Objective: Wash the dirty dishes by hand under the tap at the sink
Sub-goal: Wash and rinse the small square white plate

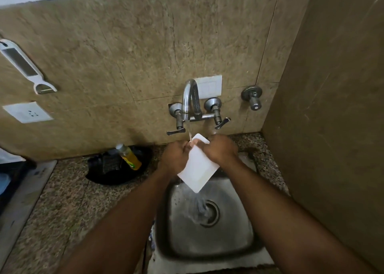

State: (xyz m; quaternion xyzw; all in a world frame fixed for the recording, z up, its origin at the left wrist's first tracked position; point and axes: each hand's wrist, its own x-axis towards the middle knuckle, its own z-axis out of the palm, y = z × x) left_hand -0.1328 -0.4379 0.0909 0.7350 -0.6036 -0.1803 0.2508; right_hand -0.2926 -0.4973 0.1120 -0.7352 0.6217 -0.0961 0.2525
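Both hands grip white plate under tap

Plate is plain white. Sink and tap are shiny silver-grey steel. Counter is speckled brown-and-tan granite, wall tiles mottled beige. At 9 o'clock from the plate, a yellow-orange soap bottle sits on a black tray.

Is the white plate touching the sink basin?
Apart. The head view shows the white plate held tilted above the sink, water running off its lower corner.
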